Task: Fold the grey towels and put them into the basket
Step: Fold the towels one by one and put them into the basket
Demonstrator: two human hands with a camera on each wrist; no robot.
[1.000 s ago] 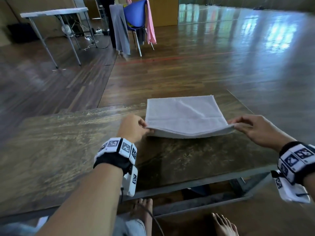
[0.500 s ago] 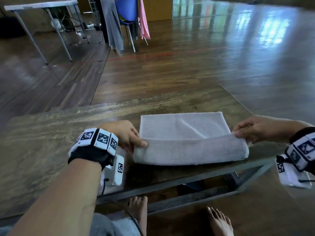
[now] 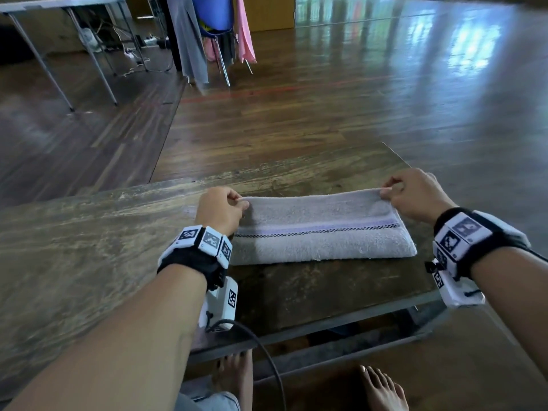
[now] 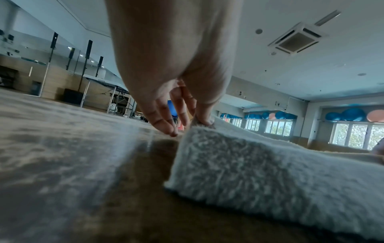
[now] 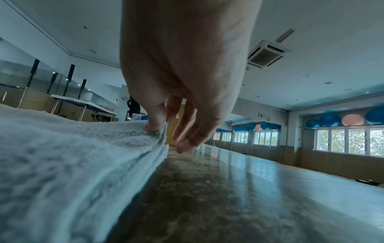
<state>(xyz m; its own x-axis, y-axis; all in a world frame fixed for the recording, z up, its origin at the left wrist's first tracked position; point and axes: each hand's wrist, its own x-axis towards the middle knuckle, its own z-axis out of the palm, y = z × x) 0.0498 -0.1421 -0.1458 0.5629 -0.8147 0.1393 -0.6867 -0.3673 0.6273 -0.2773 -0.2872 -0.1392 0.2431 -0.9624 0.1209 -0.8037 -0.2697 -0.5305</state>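
A grey towel (image 3: 320, 229) with a purple stripe lies folded into a narrow strip on the worn wooden table (image 3: 89, 247), near its right end. My left hand (image 3: 221, 209) pinches the towel's far left corner (image 4: 199, 124) between thumb and finger. My right hand (image 3: 412, 192) pinches the far right corner (image 5: 158, 129) the same way. In both wrist views the other fingers hang loose above the tabletop. No basket is in view.
The table's front edge (image 3: 326, 324) is close to my body, and its right edge lies just past the towel. A grey cloth (image 3: 189, 40) and a pink cloth (image 3: 244, 31) hang by a blue chair (image 3: 213, 16) across the wooden floor. A white folding table (image 3: 59, 4) stands far left.
Both hands carried the towel's near edge up and over to the far edge, halving it again. The striped side now faces up, and the hands sit at the far corners.
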